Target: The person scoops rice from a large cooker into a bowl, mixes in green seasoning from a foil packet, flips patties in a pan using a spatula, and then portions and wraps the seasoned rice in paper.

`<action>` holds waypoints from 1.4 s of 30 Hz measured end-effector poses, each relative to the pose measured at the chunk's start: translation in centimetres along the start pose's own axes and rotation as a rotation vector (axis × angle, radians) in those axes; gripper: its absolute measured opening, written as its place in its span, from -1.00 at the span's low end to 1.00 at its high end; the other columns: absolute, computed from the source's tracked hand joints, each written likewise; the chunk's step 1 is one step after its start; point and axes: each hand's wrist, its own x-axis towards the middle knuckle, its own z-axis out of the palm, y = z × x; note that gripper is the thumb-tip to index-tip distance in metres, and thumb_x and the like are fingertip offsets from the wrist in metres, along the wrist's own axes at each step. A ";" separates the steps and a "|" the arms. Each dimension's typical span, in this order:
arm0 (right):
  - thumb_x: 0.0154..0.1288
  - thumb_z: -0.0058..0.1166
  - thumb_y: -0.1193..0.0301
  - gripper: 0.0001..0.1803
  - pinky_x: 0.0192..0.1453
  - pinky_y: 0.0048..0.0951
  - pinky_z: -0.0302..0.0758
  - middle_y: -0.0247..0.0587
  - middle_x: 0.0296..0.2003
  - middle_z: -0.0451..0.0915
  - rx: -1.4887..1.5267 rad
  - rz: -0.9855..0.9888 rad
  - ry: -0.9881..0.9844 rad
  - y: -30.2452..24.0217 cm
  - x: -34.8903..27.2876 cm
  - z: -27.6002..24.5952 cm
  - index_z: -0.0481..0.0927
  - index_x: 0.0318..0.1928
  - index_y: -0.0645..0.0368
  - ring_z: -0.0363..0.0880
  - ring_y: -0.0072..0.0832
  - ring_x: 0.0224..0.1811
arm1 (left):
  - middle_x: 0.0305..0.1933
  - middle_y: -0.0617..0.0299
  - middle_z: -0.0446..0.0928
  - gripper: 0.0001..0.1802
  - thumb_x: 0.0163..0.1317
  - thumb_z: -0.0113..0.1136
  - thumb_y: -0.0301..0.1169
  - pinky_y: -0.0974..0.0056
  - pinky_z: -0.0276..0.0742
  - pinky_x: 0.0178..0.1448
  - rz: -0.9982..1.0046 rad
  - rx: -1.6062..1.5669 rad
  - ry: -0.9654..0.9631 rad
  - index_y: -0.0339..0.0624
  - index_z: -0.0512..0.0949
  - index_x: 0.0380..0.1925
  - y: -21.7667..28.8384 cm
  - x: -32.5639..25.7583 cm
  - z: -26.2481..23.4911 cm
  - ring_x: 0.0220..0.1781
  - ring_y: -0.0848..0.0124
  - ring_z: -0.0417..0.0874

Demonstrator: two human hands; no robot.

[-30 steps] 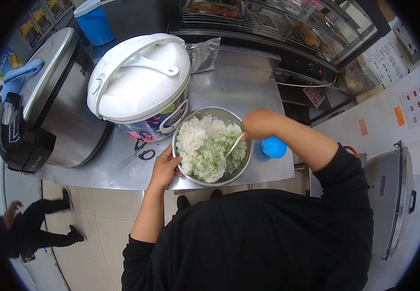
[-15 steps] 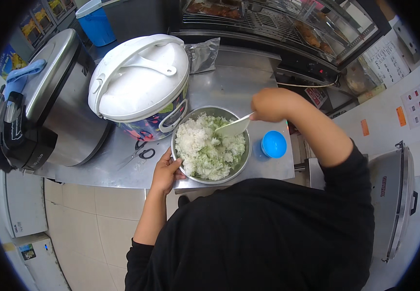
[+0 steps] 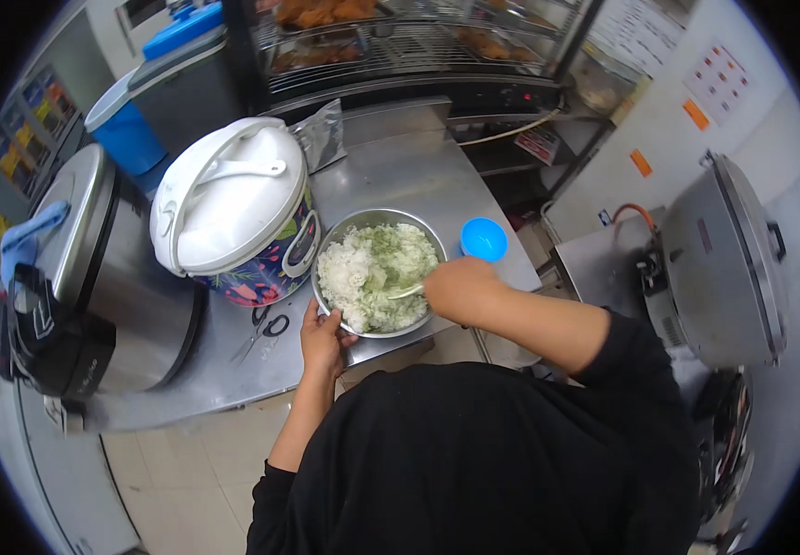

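Note:
A round metal bowl [image 3: 426, 231] holds white rice [image 3: 352, 270] streaked with green, and stands near the front edge of the steel table. My left hand [image 3: 320, 340] grips the bowl's near-left rim, thumb on the rim and fingers against the outside. In my right hand [image 3: 467, 289] is the handle of a pale rice paddle [image 3: 406, 291]; its blade is partly sunk in the rice at the bowl's right side. Just right of the bowl is a blue cup [image 3: 484, 240]. Black-handled scissors [image 3: 274, 326] lie left of my left hand.
A floral insulated pot with a white lid [image 3: 233, 208] stands left of the bowl, a white spoon on top. Farther left is a large steel rice cooker [image 3: 155, 287]. A plastic bag [image 3: 322, 134] lies behind, before a heated food cabinet [image 3: 372, 83]. Lidded steel equipment [image 3: 714, 268] stands right.
My right hand and the paddle have come lower and nearer to me, the blade now lower in the bowl. My left hand stays on the rim. The whole view has shifted and turned.

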 end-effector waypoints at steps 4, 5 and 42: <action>-0.02 -0.12 0.45 -0.79 -0.34 -0.28 0.49 -0.09 -0.36 0.57 0.144 0.197 0.171 -0.3 3.8 5.4 0.59 -0.38 0.14 0.56 -0.26 -0.31 | -0.46 0.28 0.39 -0.54 0.14 -0.09 -0.52 0.43 0.47 -0.60 0.003 0.089 -0.166 -0.06 0.18 0.08 0.3 1.0 -0.3 -0.58 0.53 0.44; 0.01 -0.11 0.41 -0.78 -0.33 -0.26 0.48 -0.07 -0.36 0.56 0.181 0.195 0.206 0.0 3.7 6.2 0.58 -0.35 0.15 0.56 -0.26 -0.30 | -0.46 0.28 0.39 -0.54 0.14 -0.09 -0.52 0.43 0.47 -0.60 0.001 0.114 -0.225 -0.06 0.18 0.08 0.3 1.4 -0.3 -0.58 0.53 0.44; -0.16 0.08 0.47 -0.48 0.02 -0.18 0.28 0.00 -0.07 0.24 0.140 1.995 1.064 18.3 -72.2 43.8 0.31 -0.07 0.05 0.23 -0.05 0.00 | -0.43 0.21 0.36 -0.85 -0.09 0.13 -0.57 0.42 0.35 -0.30 0.597 0.606 -1.475 -0.28 0.43 -0.44 -28.5 -35.1 32.9 -0.39 0.46 0.40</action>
